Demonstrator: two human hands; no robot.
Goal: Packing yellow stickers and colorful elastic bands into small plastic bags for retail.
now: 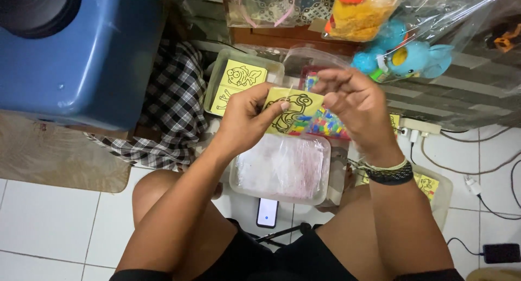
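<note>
Both hands hold a small yellow card with a black line drawing [290, 111] above my lap. My left hand [247, 118] grips its left side with the thumb on the front. At the card's upper right edge my right hand [355, 104] pinches it; a thin clear film seems to cover the card. Just behind the card lies a pack of small colourful packets [325, 126]. Under my hands sits a clear plastic tub [282, 169] filled with clear bags.
A tub with more yellow drawing cards [239, 83] stands behind my left hand. A blue plastic container [76, 53] and a checkered cloth [173, 102] are at the left. Bagged plush toys [401, 55] hang at the back right. A phone [267, 212] lies on the tiles, cables [477, 150] at the right.
</note>
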